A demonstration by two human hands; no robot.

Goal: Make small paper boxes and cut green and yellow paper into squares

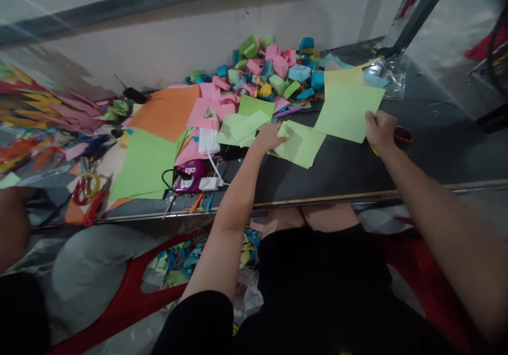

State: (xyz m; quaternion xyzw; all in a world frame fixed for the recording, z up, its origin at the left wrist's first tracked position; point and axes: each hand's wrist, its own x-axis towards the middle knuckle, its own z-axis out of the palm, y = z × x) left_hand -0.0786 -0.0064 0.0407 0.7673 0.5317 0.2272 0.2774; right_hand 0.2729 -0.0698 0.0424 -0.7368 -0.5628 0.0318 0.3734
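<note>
My right hand (381,131) is closed on the right edge of a pale green sheet (348,112), which overlaps a yellow sheet (343,76) behind it. Near the middle of the table, my left hand (272,136) rests at the left edge of another light green sheet (304,143); its fingers are partly bent, and whether they grip the paper is unclear. Smaller green pieces (249,126) lie just beyond my left hand.
Folded paper pieces (278,66) are heaped along the wall. Orange (166,109) and green sheets (145,164), a purple power socket (191,175) and red-handled scissors (93,207) lie left. A person's arm (14,228) shows at far left. Clear plastic (392,77) lies back right.
</note>
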